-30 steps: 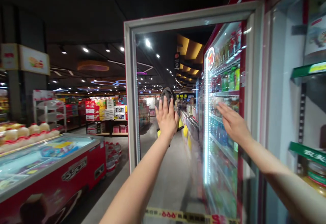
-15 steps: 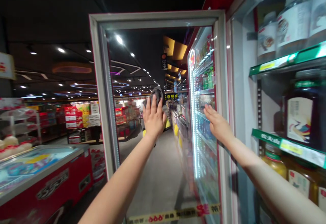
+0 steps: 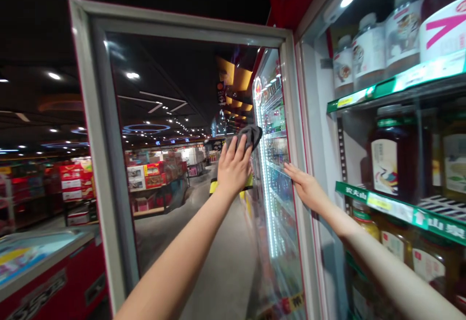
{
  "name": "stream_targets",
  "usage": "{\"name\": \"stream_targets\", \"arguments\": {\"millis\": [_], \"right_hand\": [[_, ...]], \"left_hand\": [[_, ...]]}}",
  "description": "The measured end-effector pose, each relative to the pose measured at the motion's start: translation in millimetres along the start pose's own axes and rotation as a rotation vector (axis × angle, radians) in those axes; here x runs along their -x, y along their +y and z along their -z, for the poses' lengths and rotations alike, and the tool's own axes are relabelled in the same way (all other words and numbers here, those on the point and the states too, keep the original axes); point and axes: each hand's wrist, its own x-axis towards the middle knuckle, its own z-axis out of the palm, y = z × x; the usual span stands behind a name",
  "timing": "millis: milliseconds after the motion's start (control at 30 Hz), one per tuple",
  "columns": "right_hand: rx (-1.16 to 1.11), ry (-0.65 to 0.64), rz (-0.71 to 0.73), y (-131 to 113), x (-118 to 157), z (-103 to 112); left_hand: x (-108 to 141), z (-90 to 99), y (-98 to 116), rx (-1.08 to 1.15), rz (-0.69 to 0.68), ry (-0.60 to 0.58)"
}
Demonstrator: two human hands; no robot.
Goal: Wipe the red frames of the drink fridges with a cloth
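My left hand (image 3: 235, 169) presses a dark grey cloth (image 3: 251, 136) against the glass pane (image 3: 174, 242) of an open cooler door. Its fingers are spread and lie flat on the cloth, right of the pane's middle. My right hand (image 3: 306, 186) is at the door's hinge-side frame (image 3: 291, 116), fingers stretched out and close together. Whether its fingertips touch the frame or hover just before it, I cannot tell. Beyond my left hand shows a yellow and black patch (image 3: 214, 185), its kind unclear.
To the right, cooler shelves (image 3: 391, 208) with green price strips hold bottled drinks (image 3: 386, 164). A red chest freezer (image 3: 51, 271) stands at lower left. Store shelves with boxes (image 3: 155, 176) show through the glass. The door's free edge (image 3: 83, 116) stands at left.
My left hand and the cloth have slid right across the glass towards the hinge side. My right hand's fingertips have shifted from over the pane to the frame. The view has turned right.
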Motion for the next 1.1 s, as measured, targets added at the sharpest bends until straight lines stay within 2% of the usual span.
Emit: {"name": "stream_targets", "arguments": {"millis": [67, 100, 233, 333, 400, 500, 567, 633, 700, 767, 833, 933, 967, 1033, 1100], "right_hand": [[0.007, 0.035, -0.017, -2, 4, 1], [0.010, 0.059, -0.026, -4, 6, 1], [0.045, 0.166, -0.071, -6, 12, 8], [0.107, 0.221, -0.115, -4, 19, 17], [0.128, 0.251, -0.140, -4, 23, 25], [0.106, 0.263, -0.155, -7, 29, 34], [0.079, 0.251, -0.172, -10, 34, 38], [0.059, 0.234, -0.206, -12, 41, 40], [0.045, 0.213, -0.242, -12, 51, 39], [0.033, 0.191, -0.264, -10, 61, 37], [0.028, 0.182, -0.278, -7, 69, 34], [0.028, 0.191, -0.300, -3, 76, 31], [0.029, 0.196, -0.304, -3, 77, 31], [0.033, 0.205, -0.308, -3, 77, 31], [0.038, 0.213, -0.308, -5, 78, 32]], "left_hand": [[-14, -5.0, 17, 0.003, 0.044, 0.002], [-14, -9.0, 28, 0.000, -0.004, -0.014], [20, -23.6, 68, -0.024, -0.408, -0.118], [31, -24.1, 76, -0.023, -0.566, -0.180], [19, -22.0, 75, -0.013, -0.551, -0.191], [-6, -23.0, 76, -0.028, -0.377, -0.149], [-8, -27.6, 82, -0.050, -0.286, -0.120], [3, -33.1, 89, -0.049, -0.349, -0.124], [14, -36.8, 92, -0.017, -0.511, -0.158], [10, -37.5, 88, 0.023, -0.601, -0.187], [-14, -36.6, 82, 0.052, -0.526, -0.170], [-59, -38.8, 80, 0.069, -0.206, -0.064], [-68, -41.0, 82, 0.075, -0.146, -0.046], [-68, -46.5, 88, 0.092, -0.138, -0.051], [-50, -51.1, 94, 0.107, -0.245, -0.080]]}}
